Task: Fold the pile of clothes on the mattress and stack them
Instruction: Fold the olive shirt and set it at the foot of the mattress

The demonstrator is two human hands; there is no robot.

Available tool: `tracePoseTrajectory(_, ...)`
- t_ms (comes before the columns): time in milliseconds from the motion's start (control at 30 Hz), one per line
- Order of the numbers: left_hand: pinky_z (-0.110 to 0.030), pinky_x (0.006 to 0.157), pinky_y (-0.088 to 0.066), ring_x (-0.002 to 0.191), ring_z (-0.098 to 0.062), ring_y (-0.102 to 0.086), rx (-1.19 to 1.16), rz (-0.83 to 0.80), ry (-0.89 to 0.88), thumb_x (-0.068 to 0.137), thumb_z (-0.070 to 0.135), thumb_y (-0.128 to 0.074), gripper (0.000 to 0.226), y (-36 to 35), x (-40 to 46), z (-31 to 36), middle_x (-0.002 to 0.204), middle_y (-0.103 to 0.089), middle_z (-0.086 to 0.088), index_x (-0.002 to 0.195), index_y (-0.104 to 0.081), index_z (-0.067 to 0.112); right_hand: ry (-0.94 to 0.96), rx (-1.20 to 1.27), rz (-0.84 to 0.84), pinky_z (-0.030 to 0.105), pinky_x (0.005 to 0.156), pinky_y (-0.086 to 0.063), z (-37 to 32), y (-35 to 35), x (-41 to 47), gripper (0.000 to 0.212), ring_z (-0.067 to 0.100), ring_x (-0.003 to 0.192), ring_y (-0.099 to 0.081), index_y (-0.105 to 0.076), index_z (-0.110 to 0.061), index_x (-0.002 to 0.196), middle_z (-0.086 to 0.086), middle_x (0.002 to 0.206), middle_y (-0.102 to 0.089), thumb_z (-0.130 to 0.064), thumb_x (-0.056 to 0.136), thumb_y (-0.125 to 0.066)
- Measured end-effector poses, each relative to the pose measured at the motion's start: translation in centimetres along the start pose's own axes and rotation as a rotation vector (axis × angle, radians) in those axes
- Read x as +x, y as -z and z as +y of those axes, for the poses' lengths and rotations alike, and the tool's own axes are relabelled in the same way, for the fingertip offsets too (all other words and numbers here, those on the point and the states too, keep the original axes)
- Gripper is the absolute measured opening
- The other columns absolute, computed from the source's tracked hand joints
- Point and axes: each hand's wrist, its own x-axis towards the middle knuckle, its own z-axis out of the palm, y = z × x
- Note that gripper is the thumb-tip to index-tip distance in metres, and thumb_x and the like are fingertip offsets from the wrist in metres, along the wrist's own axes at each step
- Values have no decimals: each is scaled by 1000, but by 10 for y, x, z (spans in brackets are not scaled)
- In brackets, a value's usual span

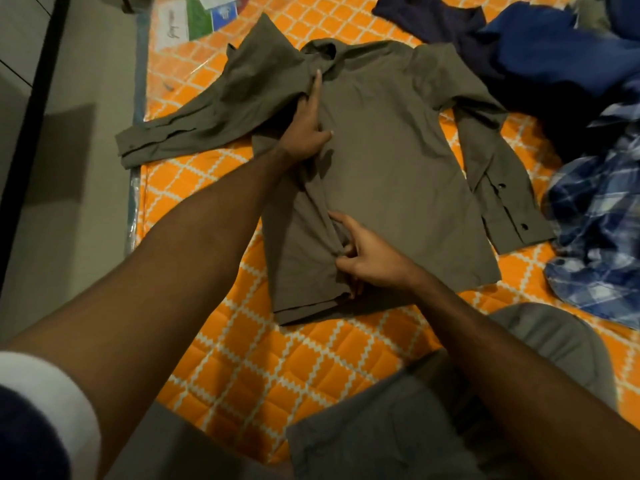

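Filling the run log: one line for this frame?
stage: first side fold | olive shirt flat on mattress | left hand presses fold | right hand pinches fold | stack: none visible

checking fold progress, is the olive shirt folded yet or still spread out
Mostly spread. The olive shirt lies flat, both sleeves out; only one side edge is being turned in by the left hand and right hand.
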Motion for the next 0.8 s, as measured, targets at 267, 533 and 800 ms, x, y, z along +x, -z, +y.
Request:
tracePoseTrajectory(267,-37,120,-31,150,-27,-25,-248,-54,63,93,16,-59,87,14,-49,-14,163,-20,-20,159,-4,4,6,-84,91,39,61,-59,18,0,-4,85,24,58,-70,-12,-33,159,9,82,-72,-13,91,-60)
tracePoseTrajectory(533,-31,88,-50,102,-24,-61,101,370,8,82,8,-49,38,96,-95,-34,109,-62,-18,117,-63,3,33,-499,357,47,94,-52,6,8,33,69,37,107,-63,-19,-33,153,16,117,-66,-50,96,-52)
tracePoseTrajectory(800,-48,98,-44,123,-36,-46,402,117,368,79,31,-77,65,161,-66,-72,135,-46,-18,133,-46,10,256,136,451,47,75,-57,-53,3,121,42,25,81,-65,-47,-16,129,6,97,-64,-9,88,-54)
